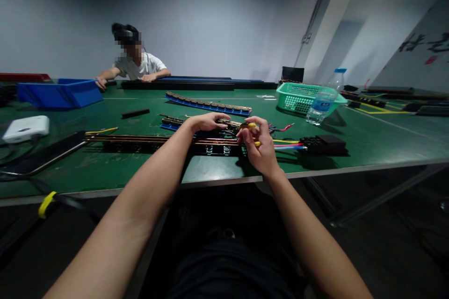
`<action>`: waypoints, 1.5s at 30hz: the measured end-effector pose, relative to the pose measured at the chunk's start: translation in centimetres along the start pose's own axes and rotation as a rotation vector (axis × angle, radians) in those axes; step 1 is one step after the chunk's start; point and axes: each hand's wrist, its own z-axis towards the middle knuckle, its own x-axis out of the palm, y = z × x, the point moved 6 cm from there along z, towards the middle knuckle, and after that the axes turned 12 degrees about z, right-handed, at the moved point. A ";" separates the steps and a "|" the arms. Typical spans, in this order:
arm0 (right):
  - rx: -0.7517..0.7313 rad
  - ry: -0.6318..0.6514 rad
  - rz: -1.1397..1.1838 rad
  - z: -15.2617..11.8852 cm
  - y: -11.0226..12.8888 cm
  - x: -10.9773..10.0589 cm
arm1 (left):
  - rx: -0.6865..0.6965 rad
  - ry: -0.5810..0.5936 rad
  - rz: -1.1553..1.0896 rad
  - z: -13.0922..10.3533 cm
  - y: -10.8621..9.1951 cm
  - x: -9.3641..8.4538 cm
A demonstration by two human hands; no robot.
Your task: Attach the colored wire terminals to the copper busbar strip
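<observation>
My right hand (261,147) is closed around small yellow-handled pliers (257,144), whose jaws point left over the work and are hard to make out. My left hand (208,123) lies over the middle of the work, its thumb and fingers apart, close to a short blue-backed strip (171,124) with dark parts. Just below both hands runs a long dark rail (140,142) with copper-coloured bars along it. Yellow, red and blue wires (289,146) lead from its right end to a black connector block (324,145).
Farther back lies another blue strip (208,104). A green basket (298,98) and a water bottle (320,107) stand at right. At left are a blue bin (61,93) and a white box (28,128). Across the green table (379,140) a person (136,63) leans in, one hand at the bin.
</observation>
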 end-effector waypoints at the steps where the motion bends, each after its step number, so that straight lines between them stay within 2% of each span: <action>1: -0.009 0.041 -0.031 -0.1 0.1 0.3 | 0.020 0.004 -0.006 0.0 -0.1 0.0; 6: -0.093 0.320 -0.243 -0.9 0.8 2.1 | 0.065 0.021 -0.024 0.2 0.1 0.0; 9: -0.129 0.378 -0.339 -1.0 0.8 2.5 | 0.059 0.025 -0.030 0.1 0.2 0.0; 12: -0.102 0.287 -0.261 -0.8 0.8 1.9 | 0.070 0.024 -0.021 0.0 -0.1 0.0; 15: -0.059 0.062 -0.056 -0.6 0.8 0.1 | 0.051 0.018 0.003 0.0 -0.2 0.0; 18: -0.111 -0.142 0.072 -0.9 1.1 -2.0 | 0.017 0.016 0.038 -0.1 -0.2 0.0; 23: -0.280 -0.382 0.020 -1.7 2.3 -5.6 | -0.017 0.015 0.083 -0.2 -0.3 -0.2; 27: -0.307 -0.504 -0.010 -1.9 2.4 -8.0 | -0.024 0.022 0.100 -0.3 -0.3 -0.2; 34: -0.379 -0.584 0.005 -2.4 2.4 -8.9 | -0.009 0.024 0.127 -0.4 -0.3 -0.3; 37: -0.350 -0.608 -0.036 -2.2 2.2 -9.3 | -0.022 0.022 0.105 -0.5 -0.2 -0.4; 42: -0.208 -0.513 -0.143 -1.7 1.7 -9.2 | -0.038 0.027 0.070 -0.4 -0.2 -0.3; 45: -0.102 -0.372 -0.254 -1.6 1.3 -8.2 | -0.069 0.031 0.071 -0.5 -0.4 -0.3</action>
